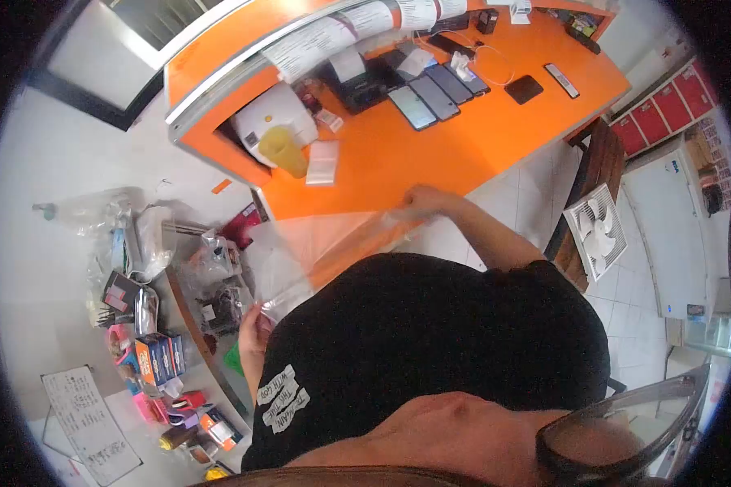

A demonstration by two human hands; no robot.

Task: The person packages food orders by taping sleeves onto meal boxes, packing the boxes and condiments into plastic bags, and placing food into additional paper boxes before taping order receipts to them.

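Observation:
A clear plastic sheet or bag stretches across the near edge of the orange counter, in front of the black shirt. My left hand, low at the left beside the shirt, has its fingers closed on one end of the plastic. Over the counter's near edge, my right hand is closed on the other end. Beyond the plastic stand a yellow cup and a small pack of clear sleeves.
Several phones lie on the counter near papers and a dark pad. A white fan rests on a wooden bench at the right. Boxes and plastic bags crowd the left shelf.

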